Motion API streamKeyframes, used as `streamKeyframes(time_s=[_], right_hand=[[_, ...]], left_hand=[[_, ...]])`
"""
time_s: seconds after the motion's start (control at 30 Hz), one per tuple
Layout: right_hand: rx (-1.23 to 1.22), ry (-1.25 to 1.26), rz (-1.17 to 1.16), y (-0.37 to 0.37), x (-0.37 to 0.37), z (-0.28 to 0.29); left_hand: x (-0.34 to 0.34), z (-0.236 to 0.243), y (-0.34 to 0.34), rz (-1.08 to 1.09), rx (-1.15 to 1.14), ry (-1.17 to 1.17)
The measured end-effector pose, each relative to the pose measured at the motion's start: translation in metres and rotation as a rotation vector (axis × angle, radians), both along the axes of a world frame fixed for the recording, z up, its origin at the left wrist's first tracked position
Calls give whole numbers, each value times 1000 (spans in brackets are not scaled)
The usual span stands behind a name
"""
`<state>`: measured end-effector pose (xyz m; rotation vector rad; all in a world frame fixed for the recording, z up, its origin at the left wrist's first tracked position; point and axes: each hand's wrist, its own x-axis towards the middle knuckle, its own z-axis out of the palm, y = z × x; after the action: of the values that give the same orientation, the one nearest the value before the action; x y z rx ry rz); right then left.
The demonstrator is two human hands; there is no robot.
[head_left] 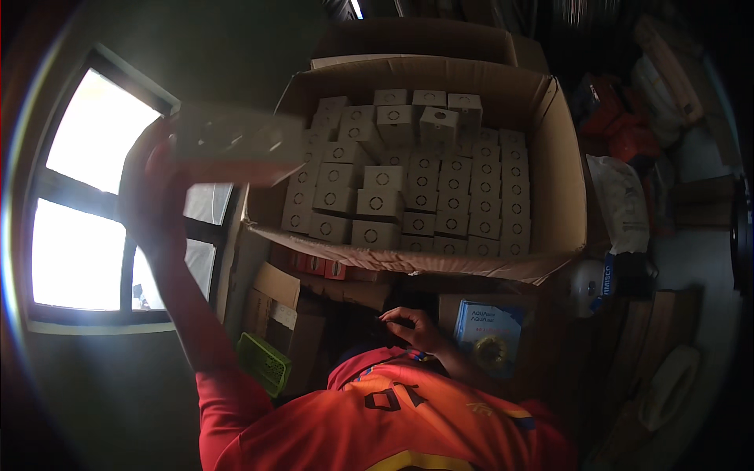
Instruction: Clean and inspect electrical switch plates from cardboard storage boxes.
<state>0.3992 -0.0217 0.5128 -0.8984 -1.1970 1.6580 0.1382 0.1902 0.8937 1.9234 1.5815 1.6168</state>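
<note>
Raised at the left, my left hand (157,177) is closed around the end of a long pale electrical box (236,140) with ring marks on its side; both are smeared by motion. It hangs beside the left wall of a big open cardboard carton (569,188). Inside the carton stand rows of pale electrical boxes (383,179) with round knockout rings, some higher than others. My right hand (416,328) is low, in front of my body below the carton, its fingers loosely bent and apart, with nothing visible in them.
A window (94,212) is at the left. Below the carton are a green plastic basket (264,364), small red-and-white boxes (335,270) and a blue-and-white box (488,330). White bags (620,204) and red packages (616,110) lie to the right. Another carton (416,39) stands behind.
</note>
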Motion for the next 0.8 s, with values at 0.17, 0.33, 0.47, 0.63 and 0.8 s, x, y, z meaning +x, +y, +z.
streamKeyframes(time_s=[0.17,0.33,0.47,0.63,0.8], right_hand=[[-699,613,201,-6,-26,-1],[-798,1201,270,-23,-74,7],[-905,1175,374,-42,-121,20],[-902,850,305,-51,-180,33],[-820,416,-50,-46,-221,47]], left_hand=[[-121,-49,-81,-91,89,-292],[-180,-170,-159,-311,-215,-1183],[-187,-272,-222,-745,-346,-1613],[-201,-348,-271,-752,-525,-2264],[-221,-347,-261,-854,-730,-2130]])
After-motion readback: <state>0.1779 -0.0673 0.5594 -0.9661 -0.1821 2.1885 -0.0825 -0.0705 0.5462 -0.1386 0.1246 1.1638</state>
